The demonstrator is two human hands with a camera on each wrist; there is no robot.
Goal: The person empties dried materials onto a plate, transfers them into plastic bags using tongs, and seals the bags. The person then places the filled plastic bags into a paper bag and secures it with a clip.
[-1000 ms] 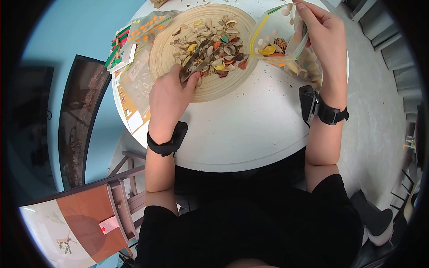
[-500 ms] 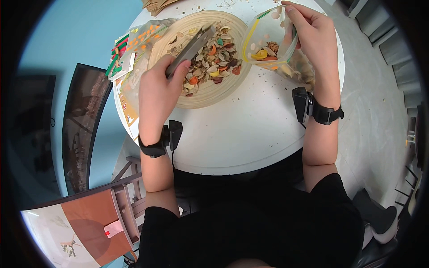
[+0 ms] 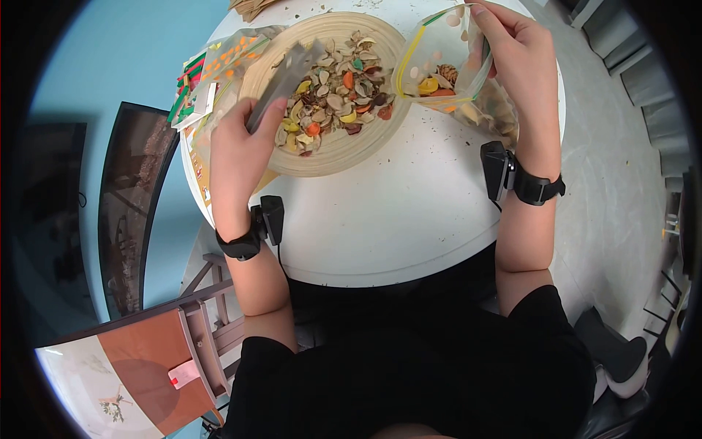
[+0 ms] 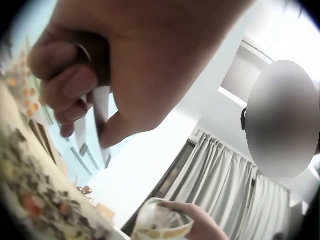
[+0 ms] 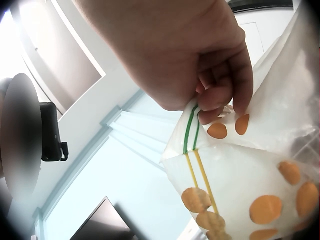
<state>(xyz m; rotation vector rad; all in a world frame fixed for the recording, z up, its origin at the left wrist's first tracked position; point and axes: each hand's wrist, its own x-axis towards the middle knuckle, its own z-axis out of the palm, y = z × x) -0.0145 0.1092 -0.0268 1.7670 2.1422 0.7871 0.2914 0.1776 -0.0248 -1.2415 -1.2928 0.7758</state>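
Observation:
My left hand (image 3: 245,150) grips a pair of metal tongs (image 3: 281,80) over the left part of a round woven plate (image 3: 351,157). In the left wrist view the two prongs of the tongs stand apart, with nothing showing between them. A heap of potpourri (image 3: 333,102), with dried petals in beige, yellow, orange and green, lies on the plate. At the right, my right hand (image 3: 523,62) pinches the upper edge of a clear zip bag (image 5: 235,165) printed with orange dots. The bag's mouth gapes; a pine cone (image 3: 447,73) and a yellow piece (image 3: 428,86) show inside.
Left of the plate lies another dotted bag (image 3: 238,55), beside a white box (image 3: 191,106) with red and green sticks. Brown paper (image 3: 252,7) lies at the table's far edge. Crumbs dot the white table (image 3: 380,219). A chair (image 3: 212,322) stands at the lower left.
My left hand has raised the tongs out of the potpourri and drawn them to the left. My right hand keeps its pinch on the bag. The head view has shifted slightly.

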